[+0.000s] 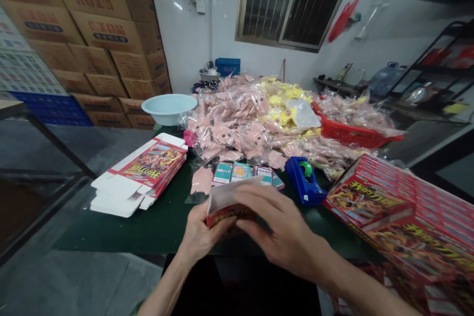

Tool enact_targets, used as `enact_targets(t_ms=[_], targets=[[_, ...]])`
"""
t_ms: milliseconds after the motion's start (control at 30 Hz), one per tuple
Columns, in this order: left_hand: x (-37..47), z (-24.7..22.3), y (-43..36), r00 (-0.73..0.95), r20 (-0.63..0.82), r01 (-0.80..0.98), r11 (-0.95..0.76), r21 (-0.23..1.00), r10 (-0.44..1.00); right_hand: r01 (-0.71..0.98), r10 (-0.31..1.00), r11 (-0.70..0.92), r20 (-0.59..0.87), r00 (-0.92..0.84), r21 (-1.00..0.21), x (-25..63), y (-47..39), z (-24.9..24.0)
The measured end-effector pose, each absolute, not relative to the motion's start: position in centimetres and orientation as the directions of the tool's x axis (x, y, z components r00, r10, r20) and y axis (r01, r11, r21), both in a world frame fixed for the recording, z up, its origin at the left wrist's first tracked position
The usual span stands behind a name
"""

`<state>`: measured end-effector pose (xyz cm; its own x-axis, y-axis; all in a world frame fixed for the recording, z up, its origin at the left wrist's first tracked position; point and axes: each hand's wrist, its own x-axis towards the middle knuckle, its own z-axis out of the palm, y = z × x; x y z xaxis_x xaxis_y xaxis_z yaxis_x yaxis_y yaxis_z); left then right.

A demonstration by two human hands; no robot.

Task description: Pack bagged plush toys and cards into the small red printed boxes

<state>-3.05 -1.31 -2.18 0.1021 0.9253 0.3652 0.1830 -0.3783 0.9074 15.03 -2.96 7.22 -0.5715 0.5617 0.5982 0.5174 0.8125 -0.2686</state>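
A small red box [218,216] with a raised white flap is held low over the near edge of the dark green table [111,231]. My left hand [203,232] grips its left side, thumb across the front. My right hand [276,224] is closed around its right side, fingers over the top by the flap. Just beyond the box lie teal and orange cards [223,173] and a bagged pink piece [202,180]. Flattened red and white cartons [148,165] are stacked at the left. Finished-looking red boxes [374,202] stand in rows at the right.
A blue tape dispenser [305,182] stands right of the cards. Bagged pink and yellow pieces [244,123] are heaped at the back, beside a light blue basin [169,108] and a red basket [351,133]. Cardboard cartons [107,32] are piled at the back left.
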Motion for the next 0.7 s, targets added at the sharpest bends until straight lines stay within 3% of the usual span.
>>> enact_targets(t_ms=[33,100,200,267,400,700], targets=[[-3.6,-2.3,-1.4,0.033,0.366,0.208,-0.365,0.908,0.93,0.515,0.523,0.813,0.729,-0.44,-0.272,15.5,-3.3,6.7],[-5.0,-2.7,-1.8,-0.102,0.393,0.261,-0.357,0.897,0.914,0.567,0.514,0.751,0.838,-0.182,-0.338,16.9,-3.7,5.0],[-7.1,-3.8,-2.4,-0.234,0.438,0.327,-0.354,0.876,0.868,0.706,0.648,0.537,0.761,0.005,-0.462,19.4,-2.5,0.8],[-8.2,-4.7,-2.6,-0.245,0.43,0.362,-0.329,0.872,0.869,0.788,0.718,0.441,0.695,-0.023,-0.429,20.8,-0.8,-2.4],[-8.9,-5.5,-2.6,-0.2,0.396,0.397,-0.296,0.869,0.896,0.847,0.757,0.415,0.643,-0.118,-0.333,22.5,2.6,-6.6],[-7.9,-4.7,-3.3,-0.246,0.284,0.303,-0.205,0.931,0.927,0.844,0.766,0.522,0.504,-0.399,-0.124,22.8,6.1,-6.8]])
